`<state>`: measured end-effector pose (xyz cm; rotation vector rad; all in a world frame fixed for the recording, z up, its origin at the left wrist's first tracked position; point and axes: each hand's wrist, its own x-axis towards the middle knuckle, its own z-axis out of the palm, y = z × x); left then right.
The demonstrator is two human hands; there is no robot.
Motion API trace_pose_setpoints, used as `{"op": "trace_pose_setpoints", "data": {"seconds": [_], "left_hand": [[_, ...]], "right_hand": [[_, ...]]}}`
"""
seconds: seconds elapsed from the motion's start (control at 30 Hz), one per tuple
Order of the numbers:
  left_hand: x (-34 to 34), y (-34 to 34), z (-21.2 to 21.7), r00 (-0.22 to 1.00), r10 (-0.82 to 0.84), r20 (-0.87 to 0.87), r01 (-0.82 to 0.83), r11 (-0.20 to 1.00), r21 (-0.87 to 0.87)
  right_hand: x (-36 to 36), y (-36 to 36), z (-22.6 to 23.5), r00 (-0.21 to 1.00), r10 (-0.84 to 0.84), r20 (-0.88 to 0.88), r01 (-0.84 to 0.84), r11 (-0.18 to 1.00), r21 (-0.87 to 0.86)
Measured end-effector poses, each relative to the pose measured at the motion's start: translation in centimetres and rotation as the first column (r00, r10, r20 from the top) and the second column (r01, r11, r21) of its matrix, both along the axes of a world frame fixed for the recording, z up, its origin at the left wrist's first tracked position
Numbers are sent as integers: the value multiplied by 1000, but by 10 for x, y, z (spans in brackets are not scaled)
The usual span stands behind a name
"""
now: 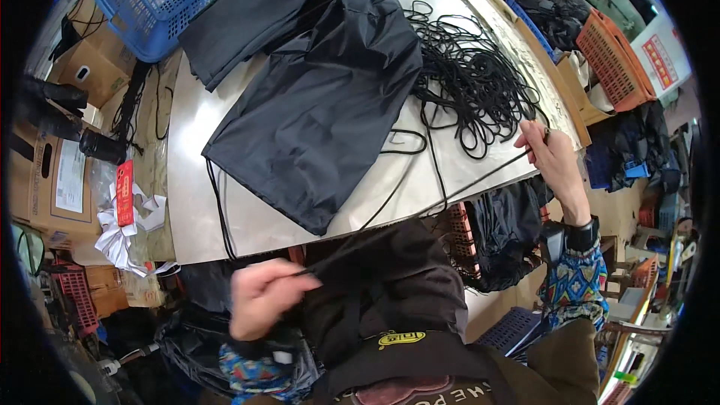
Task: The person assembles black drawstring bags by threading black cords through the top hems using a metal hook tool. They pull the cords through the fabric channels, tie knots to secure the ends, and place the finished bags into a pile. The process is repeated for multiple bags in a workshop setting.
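My left hand (268,296), a little blurred, is closed on a black cord in front of the table's near edge. On the right, my right hand (547,154) pinches a length of the same kind of black cord (480,181), which runs slantwise down towards my lap. Between and beyond my hands a black fabric bag (322,112) lies flat on the metal tabletop (196,202), with a cord hanging from its left corner. To the bag's right spreads a tangled heap of black cords (476,67), close to my right hand.
Folded black fabric (247,22) lies behind the bag, next to a blue plastic basket (169,0). Cardboard boxes (52,180) and white paper strips (127,236) are at the left. Below the right edge sits a red basket (459,236) with black fabric; an orange crate (611,60) stands far right.
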<state>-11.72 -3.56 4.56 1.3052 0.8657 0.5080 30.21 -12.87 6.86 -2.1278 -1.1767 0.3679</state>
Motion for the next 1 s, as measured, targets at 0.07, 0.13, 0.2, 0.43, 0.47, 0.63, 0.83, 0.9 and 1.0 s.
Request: {"op": "trace_pose_setpoints", "data": {"seconds": [0.07, 0.13, 0.2, 0.43, 0.47, 0.63, 0.83, 0.9, 1.0], "left_hand": [[-38, -2, -12, 845, 189, 500, -226, 974, 13], [-59, 8, -11, 488, 46, 872, 33, 997, -71], [-63, 0, -4, 591, 116, 798, -34, 992, -119], [65, -31, -3, 935, -356, 12, 344, 912, 221], [79, -32, 2, 918, -387, 88, 348, 892, 290], [44, -26, -1, 950, -173, 261, 197, 978, -67], [-54, -23, -37, 480, 282, 831, 17, 944, -330], [-66, -24, -37, 143, 444, 884, 132, 877, -462], [-72, -22, -41, 37, 503, 863, 130, 854, -504]], "right_hand": [[12, -3, -6, 972, 78, 224, -38, 983, -178], [16, -9, -4, 879, 291, 379, -182, 937, -298], [26, -24, 1, 839, 405, 365, -260, 886, -384], [-108, 1, 43, 710, 624, -325, -695, 695, -185], [-127, -1, 43, 632, 701, -331, -767, 626, -138], [-107, -12, 27, 782, 425, -455, -520, 848, -103], [-64, -17, 9, 925, 163, -344, -232, 958, -169], [-56, -16, 0, 955, 170, -243, -214, 962, -169], [-46, -23, -22, 954, 271, -128, -290, 941, -175]]}}
